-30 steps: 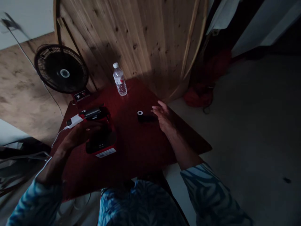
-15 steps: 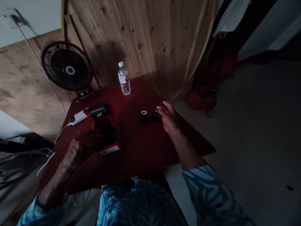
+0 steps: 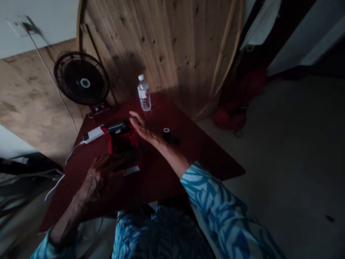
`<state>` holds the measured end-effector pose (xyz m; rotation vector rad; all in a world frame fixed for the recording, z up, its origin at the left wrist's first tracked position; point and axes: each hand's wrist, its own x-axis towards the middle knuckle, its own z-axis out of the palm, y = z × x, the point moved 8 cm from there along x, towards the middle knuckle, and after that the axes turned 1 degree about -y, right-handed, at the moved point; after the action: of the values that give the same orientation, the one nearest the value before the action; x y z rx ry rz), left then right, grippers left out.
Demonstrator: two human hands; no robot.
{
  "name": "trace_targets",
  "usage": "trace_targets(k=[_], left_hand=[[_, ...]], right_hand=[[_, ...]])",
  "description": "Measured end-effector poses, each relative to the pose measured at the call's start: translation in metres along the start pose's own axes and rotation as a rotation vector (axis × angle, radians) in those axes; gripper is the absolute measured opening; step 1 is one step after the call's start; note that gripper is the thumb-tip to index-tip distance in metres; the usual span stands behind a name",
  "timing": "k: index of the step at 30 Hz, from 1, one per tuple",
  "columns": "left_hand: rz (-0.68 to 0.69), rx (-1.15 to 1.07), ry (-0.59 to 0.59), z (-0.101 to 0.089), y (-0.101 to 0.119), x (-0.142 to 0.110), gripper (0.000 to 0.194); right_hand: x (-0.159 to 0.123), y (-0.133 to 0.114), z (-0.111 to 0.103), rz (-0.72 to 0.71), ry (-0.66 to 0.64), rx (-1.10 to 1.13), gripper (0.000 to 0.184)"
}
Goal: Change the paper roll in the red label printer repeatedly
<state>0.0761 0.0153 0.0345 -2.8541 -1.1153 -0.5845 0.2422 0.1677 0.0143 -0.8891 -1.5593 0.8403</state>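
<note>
A red and black device lies on the dark red table. My left hand rests flat on the table at the device's near end, fingers spread and touching its edge. My right hand reaches across to the device's far right side, fingers stretched out, holding nothing. A small black roll with a white core sits on the table just right of my right forearm.
A clear water bottle stands at the table's far edge. A black fan stands at the far left corner. A white power adapter with a cable lies left of the device. Wooden panels lean behind.
My right hand left the black roll and swung left to the device's far side. My left hand slid back toward me to the device's near end.
</note>
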Motion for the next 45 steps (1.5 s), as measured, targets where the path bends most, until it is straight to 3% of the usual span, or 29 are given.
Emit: trace_targets(k=[3,5,12,16,19,30,33,39,45], left_hand=[[-0.024,0.02,0.012,0.003,-0.001,-0.004,0.031],[-0.02,0.043,0.027,0.004,0.001,-0.005,0.033],[0.048,0.066,0.177,0.0,0.002,-0.01,0.029],[-0.147,-0.043,0.309,-0.007,-0.024,-0.015,0.034],[-0.298,-0.105,0.273,0.001,-0.044,-0.018,0.044],[-0.271,-0.182,0.241,0.022,-0.05,-0.028,0.046],[-0.364,-0.327,0.252,0.027,-0.056,-0.031,0.046],[-0.731,-0.878,0.443,0.041,-0.074,-0.036,0.054],[-0.711,-1.184,0.368,0.056,-0.081,-0.017,0.071]], right_hand=[[0.009,0.0,0.012,-0.013,-0.037,-0.01,0.032],[0.0,-0.002,0.01,-0.05,-0.033,-0.049,0.033],[-0.078,-0.009,-0.002,-0.209,0.08,-0.141,0.04],[-0.095,-0.005,0.002,-0.209,0.106,-0.149,0.04],[-0.096,-0.005,0.003,-0.197,0.107,-0.159,0.041],[-0.103,0.004,0.005,-0.198,0.104,-0.087,0.038],[-0.105,0.007,0.005,-0.188,0.126,-0.083,0.037],[-0.111,0.014,0.009,-0.126,0.117,-0.09,0.04],[-0.109,0.005,0.003,-0.131,0.143,-0.074,0.043]])
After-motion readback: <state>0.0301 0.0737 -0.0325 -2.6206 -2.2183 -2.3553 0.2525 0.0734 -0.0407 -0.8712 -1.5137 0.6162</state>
